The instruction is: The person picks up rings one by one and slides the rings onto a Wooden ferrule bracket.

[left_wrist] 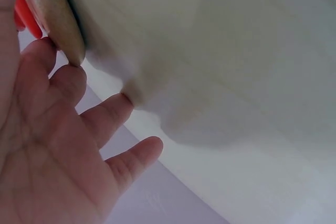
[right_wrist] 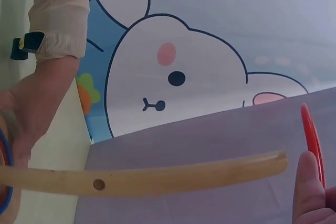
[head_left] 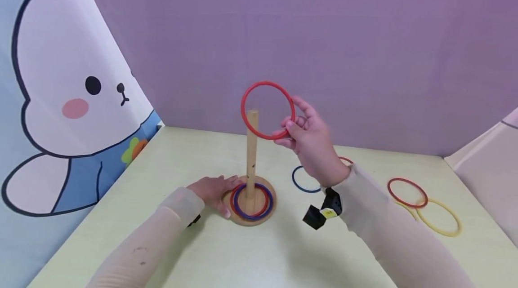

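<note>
My right hand (head_left: 313,137) pinches a red ring (head_left: 244,99) between thumb and fingers, raised and facing the head camera. In the head view the ring overlaps the top of a wooden post (head_left: 252,153); in the right wrist view the ring (right_wrist: 311,129) stands apart, past the post's tip. My left hand (head_left: 212,191) rests at the left edge of the round wooden base (head_left: 265,221), fingers spread, fingertips on its rim in the left wrist view. Around the post's foot lie a blue ring (head_left: 270,193) and a red ring (head_left: 232,196).
On the table (head_left: 243,256) to the right lie a blue ring (head_left: 297,184), a red ring (head_left: 404,180) and yellow rings (head_left: 457,223). Another red ring (head_left: 346,159) is partly hidden behind my right wrist. A purple wall (head_left: 364,54) stands behind, a rabbit-print panel (head_left: 52,77) at left.
</note>
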{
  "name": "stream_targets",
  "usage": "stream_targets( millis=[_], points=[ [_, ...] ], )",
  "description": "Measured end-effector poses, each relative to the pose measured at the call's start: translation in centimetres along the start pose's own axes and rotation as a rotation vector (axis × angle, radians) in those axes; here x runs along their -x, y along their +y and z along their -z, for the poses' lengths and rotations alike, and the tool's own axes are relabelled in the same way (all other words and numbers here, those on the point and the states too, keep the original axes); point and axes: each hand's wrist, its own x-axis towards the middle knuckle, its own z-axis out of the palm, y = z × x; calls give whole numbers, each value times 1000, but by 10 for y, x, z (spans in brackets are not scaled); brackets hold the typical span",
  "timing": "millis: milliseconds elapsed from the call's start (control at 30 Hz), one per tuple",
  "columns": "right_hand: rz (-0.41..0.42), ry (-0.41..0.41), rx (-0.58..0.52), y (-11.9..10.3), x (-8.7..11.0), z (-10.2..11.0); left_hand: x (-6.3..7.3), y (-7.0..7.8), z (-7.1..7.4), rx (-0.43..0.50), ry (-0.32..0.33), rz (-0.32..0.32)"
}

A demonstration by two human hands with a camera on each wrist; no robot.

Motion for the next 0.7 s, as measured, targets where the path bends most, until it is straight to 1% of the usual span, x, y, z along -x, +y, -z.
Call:
stream_targets(
  millis=[200, 333, 700],
  points=[
    [-73, -21, -8, 8, -3, -7, -1, 1, 0, 0, -11, 35],
    [-106, -18, -28, 15, -3, -7, -1, 2, 0, -1, -17, 43],
    [-128, 2, -24, 46, 1, -3, -2, 4, -1, 22, -9, 46]
  ],
)
